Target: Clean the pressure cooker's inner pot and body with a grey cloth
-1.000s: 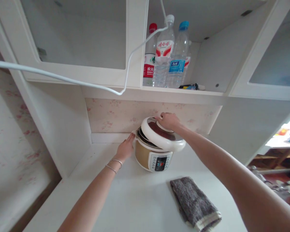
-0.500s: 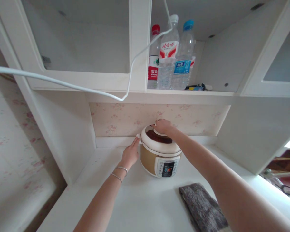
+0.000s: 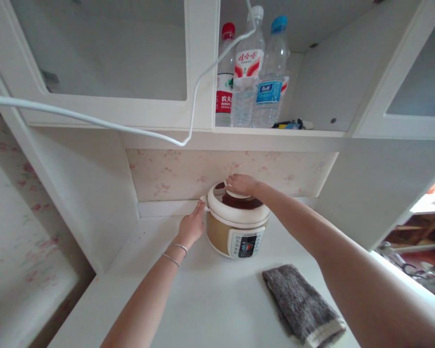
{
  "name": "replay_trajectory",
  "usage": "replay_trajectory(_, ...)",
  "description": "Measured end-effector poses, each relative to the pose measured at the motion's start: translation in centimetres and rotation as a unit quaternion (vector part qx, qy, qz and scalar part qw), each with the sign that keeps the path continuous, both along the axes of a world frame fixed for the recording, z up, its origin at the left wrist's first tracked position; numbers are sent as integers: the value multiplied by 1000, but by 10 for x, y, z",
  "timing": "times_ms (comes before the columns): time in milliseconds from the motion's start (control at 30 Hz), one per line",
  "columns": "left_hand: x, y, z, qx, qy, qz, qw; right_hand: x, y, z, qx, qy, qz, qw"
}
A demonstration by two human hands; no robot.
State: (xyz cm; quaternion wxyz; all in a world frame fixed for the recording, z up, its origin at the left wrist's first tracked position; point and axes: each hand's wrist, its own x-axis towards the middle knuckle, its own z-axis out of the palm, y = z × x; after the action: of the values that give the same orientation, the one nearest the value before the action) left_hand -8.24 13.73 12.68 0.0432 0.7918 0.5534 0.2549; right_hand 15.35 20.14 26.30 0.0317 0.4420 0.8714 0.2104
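A cream and gold electric pressure cooker point(image 3: 217, 231) stands on the white counter against the back wall, its control panel facing me. On top of it is a lid with a dark brown centre point(image 3: 221, 197). My right hand point(image 3: 241, 185) is closed round the knob of the lid, which it mostly covers. At the cooker's left side, my left hand point(image 3: 193, 223) has its fingers on the white side handle point(image 3: 204, 200). The lid rests on the pot with no gap visible. A grey folded towel point(image 3: 300, 302) lies on the counter below my right forearm.
Above the cooker hangs a white cabinet point(image 3: 203, 116) with several plastic bottles point(image 3: 248, 79) on its open shelf. A white cable point(image 3: 123, 126) dangles in front of the cabinet. White side panels point(image 3: 94, 193) bound the counter left and right.
The whole view has shifted slightly, so more of the towel shows. My right hand has turned slightly to the left on the lid's knob; my left hand stays at the side handle.
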Motion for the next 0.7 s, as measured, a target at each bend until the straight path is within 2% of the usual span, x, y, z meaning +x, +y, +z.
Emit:
replay_trajectory(100, -1, -2, 0, -5, -7, -3, 1000, 0, -5, 3, 8, -6, -6, 1000)
replay_trajectory(200, -1, -4, 0, -10, -14, -4, 1000, -4, -22, 8, 37, 41, -8, 998)
replay_trajectory(300, 0, -6, 1, 0, -11, -5, 1000, -3, -60, 8, 102, 148, 9, 984)
replay_trajectory(367, 0, -6, 2, 4, -8, -9, 1000, 6, -95, -3, 115, 236, -12, 965)
replay_trajectory(467, -1, -6, 1, -2, 2, -12, 1000, 34, -152, -43, 42, 325, -90, 940)
replay_trajectory(633, -1, -3, -3, -1, 1, -13, 1000, 93, -229, -150, -170, 329, -261, 891)
replay_trajectory(700, 0, -4, -1, 0, 0, -18, 1000, 108, -251, -188, -198, 296, -299, 885)
